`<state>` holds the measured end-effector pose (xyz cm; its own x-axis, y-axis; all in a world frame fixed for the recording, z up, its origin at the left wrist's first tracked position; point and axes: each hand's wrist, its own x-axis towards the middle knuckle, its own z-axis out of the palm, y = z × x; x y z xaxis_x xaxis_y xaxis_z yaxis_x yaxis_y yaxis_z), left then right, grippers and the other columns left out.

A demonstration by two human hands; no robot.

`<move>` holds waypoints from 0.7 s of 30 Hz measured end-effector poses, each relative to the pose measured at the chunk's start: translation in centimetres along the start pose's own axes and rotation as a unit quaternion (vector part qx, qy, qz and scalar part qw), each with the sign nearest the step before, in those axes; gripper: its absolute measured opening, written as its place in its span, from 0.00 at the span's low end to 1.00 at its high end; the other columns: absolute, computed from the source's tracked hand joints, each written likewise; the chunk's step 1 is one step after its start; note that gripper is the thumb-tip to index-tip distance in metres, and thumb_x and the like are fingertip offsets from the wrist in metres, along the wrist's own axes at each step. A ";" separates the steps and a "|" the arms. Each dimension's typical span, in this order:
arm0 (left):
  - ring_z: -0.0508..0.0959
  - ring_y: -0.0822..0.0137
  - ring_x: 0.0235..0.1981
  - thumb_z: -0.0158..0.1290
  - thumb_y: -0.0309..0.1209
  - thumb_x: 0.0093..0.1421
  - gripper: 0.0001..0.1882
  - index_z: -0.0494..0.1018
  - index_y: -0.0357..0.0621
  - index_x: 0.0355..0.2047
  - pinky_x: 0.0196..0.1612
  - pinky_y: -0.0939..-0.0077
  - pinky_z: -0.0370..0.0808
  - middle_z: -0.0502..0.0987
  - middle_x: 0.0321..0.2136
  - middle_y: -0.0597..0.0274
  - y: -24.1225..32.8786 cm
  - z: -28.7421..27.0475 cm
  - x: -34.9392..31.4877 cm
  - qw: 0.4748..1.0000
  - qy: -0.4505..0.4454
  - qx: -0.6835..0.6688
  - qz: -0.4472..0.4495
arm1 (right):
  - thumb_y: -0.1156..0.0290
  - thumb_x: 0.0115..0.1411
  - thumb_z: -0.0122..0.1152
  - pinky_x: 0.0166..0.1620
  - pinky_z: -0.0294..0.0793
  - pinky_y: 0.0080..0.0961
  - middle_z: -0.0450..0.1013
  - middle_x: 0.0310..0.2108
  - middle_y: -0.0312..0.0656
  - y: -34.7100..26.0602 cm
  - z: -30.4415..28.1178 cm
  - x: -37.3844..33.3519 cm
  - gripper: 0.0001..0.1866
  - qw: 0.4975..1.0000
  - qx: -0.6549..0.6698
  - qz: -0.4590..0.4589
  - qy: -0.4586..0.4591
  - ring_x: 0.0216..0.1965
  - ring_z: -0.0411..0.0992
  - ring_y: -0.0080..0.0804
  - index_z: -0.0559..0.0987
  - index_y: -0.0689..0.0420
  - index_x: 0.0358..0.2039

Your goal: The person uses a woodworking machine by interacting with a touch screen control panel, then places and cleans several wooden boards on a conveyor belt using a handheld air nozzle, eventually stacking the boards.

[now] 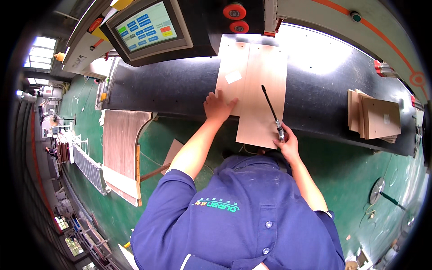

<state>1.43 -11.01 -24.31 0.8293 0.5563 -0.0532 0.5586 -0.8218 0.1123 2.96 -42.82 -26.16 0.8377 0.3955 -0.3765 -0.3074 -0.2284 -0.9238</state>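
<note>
Two light wood-grain boards lie side by side on the black machine table. The left board [231, 58] carries a white label [233, 77]. The right board [263, 117] reaches past the table's near edge toward me. With fingers spread, my left hand [219, 107] rests at the near end of the left board. My right hand [289, 143] is wrapped round the metal grip of an air blow gun [271, 105], beside the right board's near corner. The gun's long thin black nozzle points away from me, over the right board.
A control panel with a lit touchscreen [146, 29] hangs at the far left, with two red buttons [235, 19] beside it. Stacked small boards [378, 114] lie at the table's right. Large curved-edge panels [121, 153] stand left of me. A round-based stand [377, 191] is on the green floor.
</note>
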 end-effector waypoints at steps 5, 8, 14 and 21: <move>0.68 0.44 0.51 0.52 0.63 0.57 0.41 0.62 0.42 0.56 0.53 0.51 0.66 0.65 0.48 0.42 0.1 0.0 -0.1 1.000 0.000 0.001 -0.003 | 0.83 0.48 0.71 0.40 0.71 0.19 0.72 0.31 0.33 -0.4 -0.6 0.4 0.41 0.998 -0.063 0.001 -0.006 0.31 0.67 0.18 0.68 0.56 0.64; 0.63 0.42 0.58 0.53 0.62 0.57 0.41 0.61 0.44 0.58 0.61 0.51 0.60 0.61 0.55 0.40 -0.2 1.6 0.7 0.998 0.052 0.002 0.044 | 0.82 0.48 0.71 0.40 0.71 0.19 0.72 0.31 0.33 -1.1 -0.6 0.5 0.40 0.996 -0.085 0.001 -0.010 0.31 0.68 0.19 0.68 0.56 0.64; 0.49 0.44 0.71 0.51 0.59 0.60 0.41 0.56 0.53 0.68 0.71 0.53 0.46 0.49 0.70 0.46 3.4 2.2 2.0 0.985 0.046 -0.070 0.152 | 0.83 0.49 0.70 0.42 0.71 0.20 0.72 0.33 0.34 -1.6 -0.8 0.6 0.40 0.995 -0.099 0.020 -0.012 0.33 0.68 0.19 0.68 0.56 0.64; 0.51 0.49 0.71 0.50 0.58 0.61 0.39 0.59 0.55 0.67 0.71 0.52 0.46 0.54 0.69 0.50 4.0 3.4 2.0 0.979 0.075 -0.047 0.183 | 0.84 0.50 0.69 0.43 0.71 0.19 0.72 0.35 0.34 -1.6 -0.7 0.7 0.39 0.998 -0.065 0.025 -0.009 0.34 0.68 0.20 0.67 0.57 0.64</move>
<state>5.39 -13.60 -27.39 0.9575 0.2445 0.1530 0.2149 -0.9586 0.1870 4.36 -42.77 -24.87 0.8144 0.3962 -0.4239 -0.2864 -0.3608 -0.8876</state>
